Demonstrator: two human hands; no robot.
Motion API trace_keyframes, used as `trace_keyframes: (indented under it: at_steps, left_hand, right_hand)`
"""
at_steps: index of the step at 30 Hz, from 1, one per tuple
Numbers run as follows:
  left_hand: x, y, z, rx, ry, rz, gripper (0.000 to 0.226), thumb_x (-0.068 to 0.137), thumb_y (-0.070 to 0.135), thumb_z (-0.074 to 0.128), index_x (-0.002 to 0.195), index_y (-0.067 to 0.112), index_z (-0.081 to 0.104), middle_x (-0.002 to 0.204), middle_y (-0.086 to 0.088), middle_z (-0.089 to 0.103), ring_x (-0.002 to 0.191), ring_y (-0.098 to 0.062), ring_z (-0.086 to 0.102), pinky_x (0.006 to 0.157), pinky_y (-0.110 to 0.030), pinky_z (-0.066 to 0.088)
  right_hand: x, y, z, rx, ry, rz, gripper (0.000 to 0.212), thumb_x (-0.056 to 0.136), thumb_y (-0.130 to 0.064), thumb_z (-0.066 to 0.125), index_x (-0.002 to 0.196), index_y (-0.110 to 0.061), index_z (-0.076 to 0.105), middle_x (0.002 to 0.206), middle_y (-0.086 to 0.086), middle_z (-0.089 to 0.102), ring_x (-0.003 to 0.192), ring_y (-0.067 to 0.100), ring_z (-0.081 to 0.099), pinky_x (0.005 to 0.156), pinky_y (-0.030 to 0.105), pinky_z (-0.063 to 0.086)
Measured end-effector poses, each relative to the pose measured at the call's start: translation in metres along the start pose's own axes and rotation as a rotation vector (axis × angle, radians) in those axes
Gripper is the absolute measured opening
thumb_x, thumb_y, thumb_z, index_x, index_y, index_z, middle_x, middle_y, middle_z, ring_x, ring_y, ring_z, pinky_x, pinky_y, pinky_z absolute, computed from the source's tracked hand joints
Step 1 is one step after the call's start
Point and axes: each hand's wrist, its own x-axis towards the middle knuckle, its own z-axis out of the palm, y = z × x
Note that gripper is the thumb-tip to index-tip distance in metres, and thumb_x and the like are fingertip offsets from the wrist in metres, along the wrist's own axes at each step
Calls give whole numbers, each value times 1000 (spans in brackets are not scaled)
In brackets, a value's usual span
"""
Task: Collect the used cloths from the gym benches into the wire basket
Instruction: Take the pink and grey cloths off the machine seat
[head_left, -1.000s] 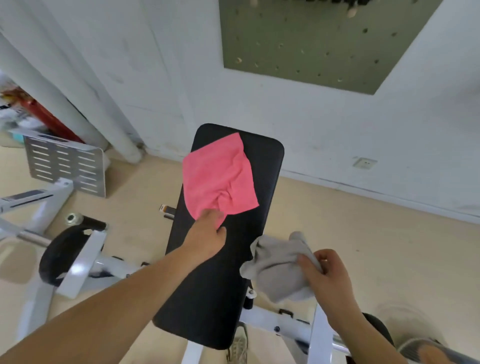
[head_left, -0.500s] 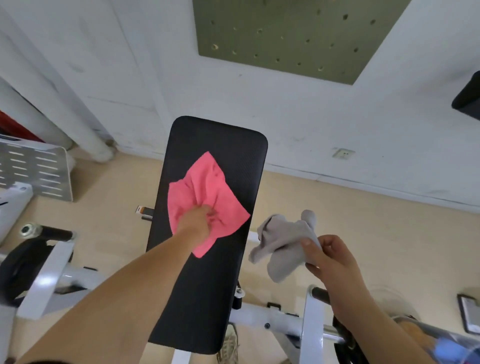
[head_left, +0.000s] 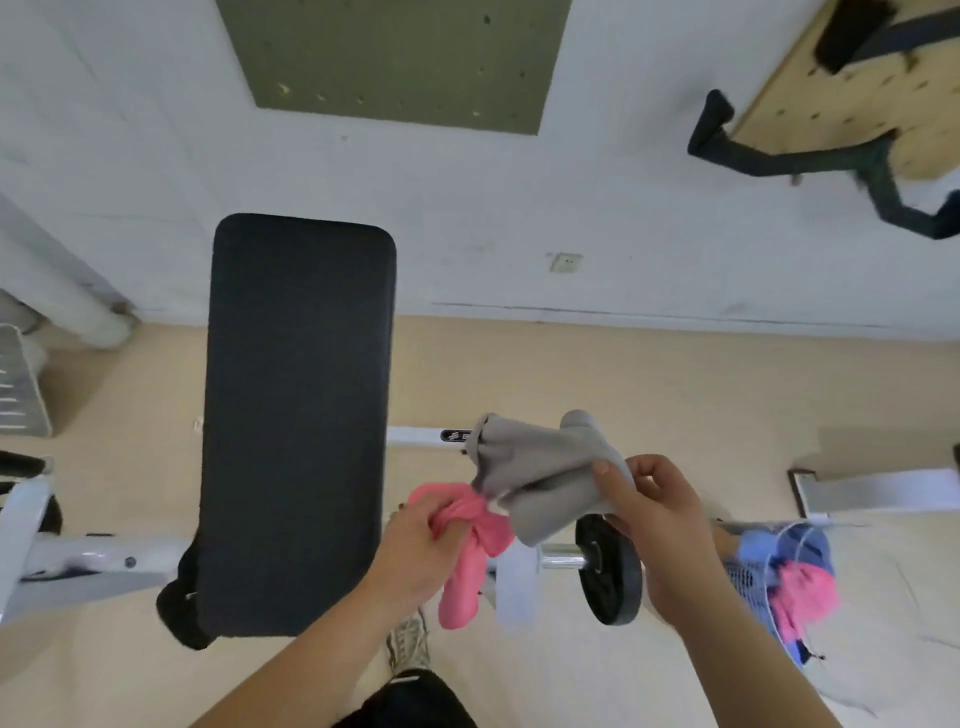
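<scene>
My left hand (head_left: 415, 545) grips a bunched pink cloth (head_left: 467, 561), which hangs off the right side of the black padded bench (head_left: 296, 415). My right hand (head_left: 654, 519) holds a grey cloth (head_left: 535, 478) pinched at its lower right corner, just above and touching the pink one. The bench pad lies bare. At the right edge a wire basket (head_left: 748, 577) shows, blurred, with blue and pink cloths inside it.
A black weight plate (head_left: 608, 571) on a chrome bar sits below my right hand. White machine frame (head_left: 78, 561) extends to the left. A white wall with a socket (head_left: 563, 262) is behind. My shoe (head_left: 410, 644) stands on the beige floor.
My left hand pulled the pink cloth off the bench pad and to the right, bunching it. The right hand with the grey cloth came closer to it. The view swung right, showing the basket.
</scene>
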Motion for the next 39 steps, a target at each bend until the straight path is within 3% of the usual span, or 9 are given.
trace_keyframes:
  at_steps: [5,9,13,16,18,22,31,35,39]
  left_hand:
    - [-43,34,116,96,-62,132,20,94,17,62,93,38,65,99,11,64,88,-7,62,70,-13,46]
    - [-80,59,224,121,-109,126,14,97,19,57,101,30,65,98,5,70,85,-7,65,66,-22,47]
    - [-109,79,331,150,-143,139,10,97,21,59,99,27,68,95,-3,74,87,-19,71,72,-37,60]
    - [-128,94,405,162,-177,166,9,97,17,60,99,18,68,93,-7,73,81,-19,70,52,-16,55]
    - [-136,104,450,185,-212,169,8,96,14,60,97,16,68,92,-9,72,76,-16,68,48,-15,53]
    - [-135,121,533,204,-336,136,7,90,9,63,92,14,67,90,-10,72,75,-19,66,68,-37,58]
    - [-45,166,694,242,-392,130,17,82,7,59,83,22,66,85,-2,71,74,-19,63,67,-33,52]
    - [1,170,735,399,-459,69,28,82,6,53,81,33,62,93,0,72,90,-23,68,79,-36,56]
    - [27,160,746,582,-458,-5,11,77,15,63,85,22,59,99,-13,73,95,-33,69,82,-39,56]
  right_hand:
    - [-50,32,-127,65,168,-11,38,88,-32,81,97,-1,60,83,11,64,78,22,55,73,38,44]
    - [-94,76,-248,104,209,-3,37,89,-31,82,93,-2,60,81,20,61,79,24,59,74,43,47]
    - [-142,117,-357,113,257,-15,41,91,-29,79,94,4,55,77,4,54,69,13,49,65,26,40]
    - [-177,142,-424,144,339,-2,45,84,-40,79,93,-1,59,76,3,59,61,7,52,59,19,40]
    - [-191,155,-461,152,408,24,46,76,-46,77,91,-6,61,79,8,66,62,7,56,59,19,42]
    - [-195,173,-526,181,518,85,44,73,-46,74,95,-10,62,102,21,73,76,17,63,66,29,46]
    - [-108,200,-637,172,615,188,25,91,-25,78,93,-4,64,99,23,74,72,18,62,63,28,46]
    - [-57,202,-669,117,569,240,21,92,-23,76,91,-6,64,97,20,74,69,15,61,55,19,47]
    - [-12,199,-688,87,492,260,21,92,-19,74,95,-2,64,89,8,68,72,14,59,59,19,46]
